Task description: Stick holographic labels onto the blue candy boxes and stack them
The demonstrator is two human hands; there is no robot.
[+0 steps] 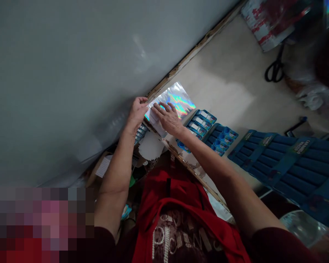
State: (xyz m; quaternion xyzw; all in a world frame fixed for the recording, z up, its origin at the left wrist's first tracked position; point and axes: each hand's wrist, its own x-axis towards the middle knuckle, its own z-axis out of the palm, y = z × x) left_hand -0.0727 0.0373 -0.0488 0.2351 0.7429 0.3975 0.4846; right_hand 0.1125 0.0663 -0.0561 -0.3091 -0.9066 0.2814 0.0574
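Observation:
A shiny silver holographic bag [178, 95] lies flat on the table by the wall, throwing rainbow reflections. My right hand [168, 118] rests on its near part, fingers stretched out and slightly spread, palm down. At the bag's left edge, my left hand [137, 114] has its fingers bent, with thumb and fingertips closed on the edge. A pale flap or strip shows between the two hands, partly covered by my right fingers. Just right of the bag stand blue carded packs [200, 123] with white pieces in them.
Blue packs with round blue parts [225, 137] and long blue packs [279, 160] line the table's right side. Black scissors [274, 71] lie farther back, near clear plastic wrap [312, 96]. A grey wall [71, 73] borders the left. The table's chipped edge [186, 162] is before me.

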